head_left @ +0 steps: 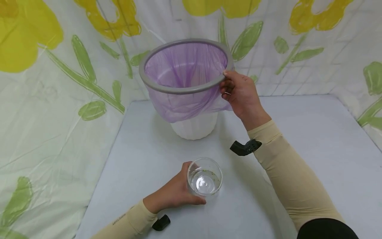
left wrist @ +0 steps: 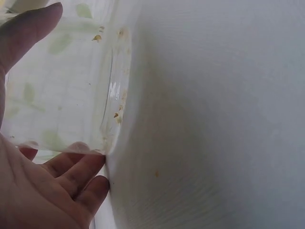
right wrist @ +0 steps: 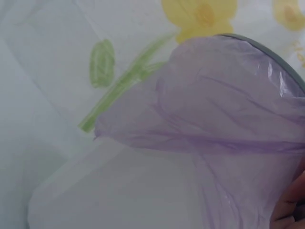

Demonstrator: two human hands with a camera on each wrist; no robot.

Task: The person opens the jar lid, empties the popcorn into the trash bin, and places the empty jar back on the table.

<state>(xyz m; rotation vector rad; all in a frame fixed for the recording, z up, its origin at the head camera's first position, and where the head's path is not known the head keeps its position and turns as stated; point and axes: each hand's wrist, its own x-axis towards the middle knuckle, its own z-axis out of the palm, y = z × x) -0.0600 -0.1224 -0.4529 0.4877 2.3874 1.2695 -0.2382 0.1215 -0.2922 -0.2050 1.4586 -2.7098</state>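
A clear glass cup [head_left: 204, 176] stands on the table in front of me, with small yellow-brown bits near its base in the left wrist view. My left hand [head_left: 176, 191] grips it from the left, thumb and fingers on either side. Behind it stands a white trash bin [head_left: 195, 126] with a grey rim ring [head_left: 182, 90]. A purple trash bag [head_left: 179, 108] lines the bin and hangs over its outside. At the right of the rim, my right hand [head_left: 240, 93] pinches the ring between thumb and finger; in the right wrist view only some fingertips [right wrist: 288, 202] show.
The table [head_left: 134, 156] is covered in pale white. A white sheet [head_left: 44, 139] printed with yellow flowers and green leaves hangs behind and along the left side. Black wrist devices [head_left: 245, 147] sit on both beige sleeves.
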